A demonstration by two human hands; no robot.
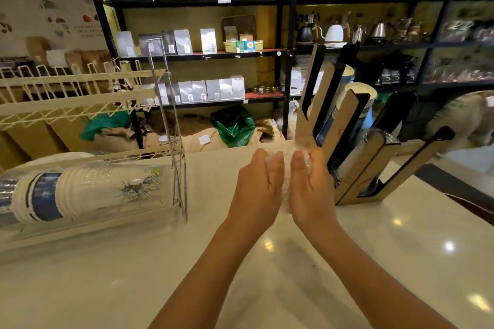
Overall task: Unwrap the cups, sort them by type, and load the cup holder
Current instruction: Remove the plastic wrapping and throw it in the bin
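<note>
Clear wrap (286, 168): mostly hidden between the two hands; shape cannot be told.
Sleeve of cups (80, 195): left end cut off by the picture's edge.
Cup holder (355, 157): cups in its slots largely hidden by the panels; count cannot be told.
Far right background: blurred, contents unreadable.
Shelf labels: too small to read.

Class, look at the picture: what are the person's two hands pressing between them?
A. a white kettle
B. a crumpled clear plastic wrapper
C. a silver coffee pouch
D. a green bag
B: the left hand and right hand squeeze a crumpled clear plastic wrapper between the palms, above the pale countertop.
</note>
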